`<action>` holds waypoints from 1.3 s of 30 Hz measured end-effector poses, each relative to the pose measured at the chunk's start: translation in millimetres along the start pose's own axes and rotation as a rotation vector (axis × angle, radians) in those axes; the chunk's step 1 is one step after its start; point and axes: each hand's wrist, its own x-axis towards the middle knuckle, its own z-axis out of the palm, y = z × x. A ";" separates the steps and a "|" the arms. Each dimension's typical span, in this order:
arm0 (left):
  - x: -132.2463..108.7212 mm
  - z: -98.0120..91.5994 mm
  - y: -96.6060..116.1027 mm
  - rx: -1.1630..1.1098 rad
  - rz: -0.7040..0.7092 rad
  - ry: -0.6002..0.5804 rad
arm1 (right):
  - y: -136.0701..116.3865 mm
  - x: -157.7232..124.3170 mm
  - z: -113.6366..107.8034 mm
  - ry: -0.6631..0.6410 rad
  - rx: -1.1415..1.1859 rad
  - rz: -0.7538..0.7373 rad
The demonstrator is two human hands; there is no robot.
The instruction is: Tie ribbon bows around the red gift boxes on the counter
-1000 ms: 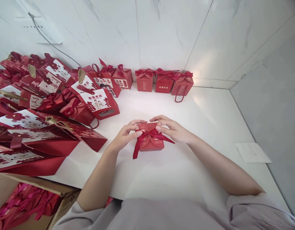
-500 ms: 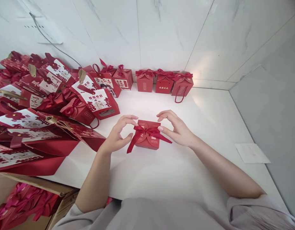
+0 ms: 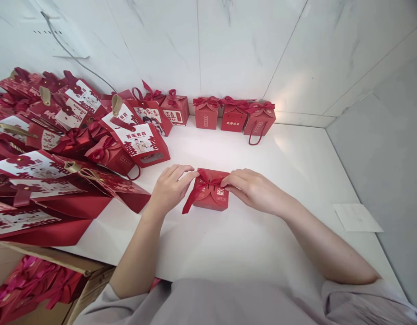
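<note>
White counter (image 3: 249, 243): one box (image 3: 211, 201), two hands (image 3: 169, 189) (image 3: 254, 189)

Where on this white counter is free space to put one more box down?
Free: the counter right of the box, up to the paper; also between it and the back boxes. Crowded: the left, piled with bags.

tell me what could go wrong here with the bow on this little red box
1. The left hand and right hand both pinch the ribbon atop the small red box; an uneven pull might work it loose or leave it lopsided.
2. The box stands free on the white table, so a hard tug could tip or slide it.
</note>
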 end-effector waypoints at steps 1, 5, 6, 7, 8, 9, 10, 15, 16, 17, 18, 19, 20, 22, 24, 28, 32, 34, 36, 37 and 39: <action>0.3 -0.5 1.9 0.021 0.012 0.002 | 1.4 0.1 -1.8 0.010 -0.037 0.010; 1.4 -5.3 16.4 -0.033 0.064 -0.003 | 3.1 0.8 -7.0 0.107 -0.218 0.085; 1.8 -6.4 20.7 -0.084 0.065 0.005 | 2.0 1.0 -7.2 0.135 -0.252 0.095; 2.4 -7.2 24.8 -0.144 0.059 0.017 | 0.2 1.1 -6.8 0.159 -0.271 0.090; 3.2 -7.5 28.3 -0.208 0.042 0.028 | -2.4 1.2 -5.6 0.174 -0.275 0.065; 4.1 -7.5 31.1 -0.273 0.018 0.032 | -5.6 1.3 -3.5 0.177 -0.265 0.017; 5.0 -7.0 33.0 -0.336 -0.008 0.024 | -9.2 1.2 -0.4 0.170 -0.246 -0.051; 8.4 -1.6 30.6 -0.544 -0.111 -0.056 | -26.3 -0.6 26.5 0.086 -0.229 -0.300; 8.5 -0.5 28.9 -0.563 -0.123 -0.057 | -28.6 -1.2 32.4 0.084 -0.246 -0.273; 8.4 0.5 27.2 -0.580 -0.133 -0.056 | -30.5 -1.9 37.5 0.084 -0.258 -0.229; 8.3 1.3 25.8 -0.597 -0.140 -0.052 | -32.1 -2.6 41.4 0.083 -0.259 -0.182; 8.0 2.2 24.7 -0.615 -0.144 -0.045 | -33.2 -3.1 43.9 0.083 -0.245 -0.140; 7.8 3.1 24.0 -0.632 -0.148 -0.039 | -34.1 -3.4 44.7 0.083 -0.211 -0.105; 7.6 5.5 23.6 -0.660 -0.173 -0.027 | -34.7 -3.3 41.3 0.086 -0.091 -0.050; 7.8 8.9 23.7 -0.679 -0.234 -0.002 | -33.6 -2.7 32.0 0.091 0.033 -0.005; 8.8 17.6 21.1 -0.761 -0.394 0.088 | -27.1 -2.9 7.7 0.045 0.156 0.100; 9.3 24.8 16.3 -0.901 -0.483 0.089 | -18.1 -6.1 -9.6 -0.047 0.296 0.241; 9.7 27.6 14.8 -0.962 -0.523 0.072 | -13.8 -7.6 -14.9 -0.072 0.365 0.299; 10.2 29.9 13.9 -1.008 -0.553 0.058 | -10.0 -8.4 -19.3 -0.100 0.419 0.335; 10.5 30.9 13.5 -1.027 -0.563 0.051 | -8.4 -8.7 -21.2 -0.118 0.433 0.346; 11.0 32.1 13.1 -1.057 -0.576 0.040 | -5.7 -9.0 -24.2 -0.160 0.432 0.369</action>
